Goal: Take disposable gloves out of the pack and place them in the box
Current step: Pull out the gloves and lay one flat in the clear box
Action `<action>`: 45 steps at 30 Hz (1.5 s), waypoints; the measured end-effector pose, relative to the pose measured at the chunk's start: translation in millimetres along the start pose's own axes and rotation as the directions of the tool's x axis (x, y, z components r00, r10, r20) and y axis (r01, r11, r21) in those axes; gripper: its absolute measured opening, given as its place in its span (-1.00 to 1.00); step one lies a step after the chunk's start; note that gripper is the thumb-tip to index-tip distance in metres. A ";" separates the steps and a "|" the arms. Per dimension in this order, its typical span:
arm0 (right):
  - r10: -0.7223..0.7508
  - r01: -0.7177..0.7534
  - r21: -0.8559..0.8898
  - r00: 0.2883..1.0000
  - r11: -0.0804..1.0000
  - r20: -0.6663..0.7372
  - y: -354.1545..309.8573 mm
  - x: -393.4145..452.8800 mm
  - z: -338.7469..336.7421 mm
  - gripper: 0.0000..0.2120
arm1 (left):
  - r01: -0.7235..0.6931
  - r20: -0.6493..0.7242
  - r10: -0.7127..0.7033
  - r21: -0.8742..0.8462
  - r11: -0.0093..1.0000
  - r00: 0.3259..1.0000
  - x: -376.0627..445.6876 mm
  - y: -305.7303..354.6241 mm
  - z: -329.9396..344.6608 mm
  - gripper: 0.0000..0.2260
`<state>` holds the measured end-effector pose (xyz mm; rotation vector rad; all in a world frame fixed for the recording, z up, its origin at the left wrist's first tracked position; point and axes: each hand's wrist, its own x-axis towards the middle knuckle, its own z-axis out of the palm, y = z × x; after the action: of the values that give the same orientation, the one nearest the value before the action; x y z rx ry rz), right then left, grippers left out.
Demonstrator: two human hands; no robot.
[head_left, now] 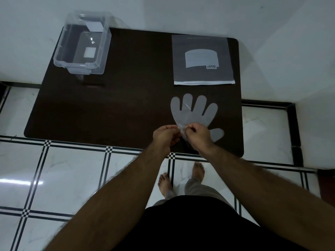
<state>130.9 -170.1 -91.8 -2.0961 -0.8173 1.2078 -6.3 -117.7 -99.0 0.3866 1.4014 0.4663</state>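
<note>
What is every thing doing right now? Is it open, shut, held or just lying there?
Box: open, no lid on, no gloves inside.
Pack: lying flat on the table, untouched.
Glove: spread flat, cuff pinched by both hands.
Left hand: pinching the cuff.
Right hand: pinching the cuff.

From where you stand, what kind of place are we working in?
Probably a room in a home, not a workshop: glossy white floor tiles with black checkered borders, a low dark brown table set against plain white walls, and the person's bare feet on the floor.
</note>
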 end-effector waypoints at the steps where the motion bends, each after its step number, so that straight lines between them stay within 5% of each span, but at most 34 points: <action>1: 0.009 -0.009 0.003 1.000 1.000 -0.002 -0.3 -0.2 -1.0 -0.87 | 0.005 -0.004 -0.005 0.001 1.000 1.000 -0.3 0.2 -0.4 -0.83; 6: 0.019 -0.018 0.026 1.000 0.999 -0.023 0.9 -3.6 -4.2 -0.87 | -0.014 -0.026 0.017 0.121 0.993 1.000 -4.7 0.3 -5.1 -0.86; 9: 0.028 -0.028 0.055 1.000 0.998 -0.009 2.9 -5.5 -5.8 -0.85 | -0.198 -0.055 0.252 0.467 0.862 0.966 -8.1 -0.9 -9.7 -0.84; 11: 0.020 -0.020 0.055 1.000 0.998 -0.007 4.5 -7.2 -6.6 -0.84 | -0.357 0.008 0.521 0.737 0.573 0.853 -10.2 -0.7 -14.2 -0.75; 13: 0.018 -0.018 0.069 1.000 0.997 0.001 5.5 -8.3 -6.1 -0.83 | -0.504 0.228 0.680 0.830 0.238 0.697 -12.5 2.3 -17.0 -0.75; 16: 0.067 -0.066 0.101 0.998 0.993 -0.007 4.0 -9.7 -5.1 -0.84 | -0.611 0.626 0.527 0.757 -0.233 0.575 -15.1 5.9 -14.9 -0.81; 18: 0.095 -0.090 0.132 0.995 0.987 -0.034 3.3 -8.9 -4.1 -0.86 | -0.596 0.699 0.385 0.715 -0.365 0.602 -17.2 5.6 -10.5 -0.84; 21: 0.144 -0.126 0.197 0.986 0.972 -0.080 2.8 -8.1 -7.5 -0.88 | -0.564 0.715 0.291 0.687 -0.458 0.636 -14.6 -1.6 -10.1 -0.80; 28: 0.256 -0.213 0.387 0.965 0.897 -0.063 6.0 -7.5 -22.4 -0.89 | -0.546 0.788 0.266 0.587 -0.597 0.556 -11.6 -6.6 3.0 -0.64; 38: 0.364 -0.227 0.587 0.923 0.777 -0.126 9.1 -2.9 -46.6 -0.91 | -0.551 0.742 0.310 0.657 -0.515 0.594 -5.8 1.3 45.1 -0.69; 45: 0.370 -0.226 0.643 0.924 0.732 -0.097 14.7 -7.4 -59.9 -0.88 | -0.510 0.721 0.250 0.651 -0.562 0.646 -0.9 -9.6 52.2 -0.52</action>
<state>184.4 -195.7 -73.3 -1.7756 0.0589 1.1661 46.1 -125.5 -96.4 2.6400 0.9281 -0.3288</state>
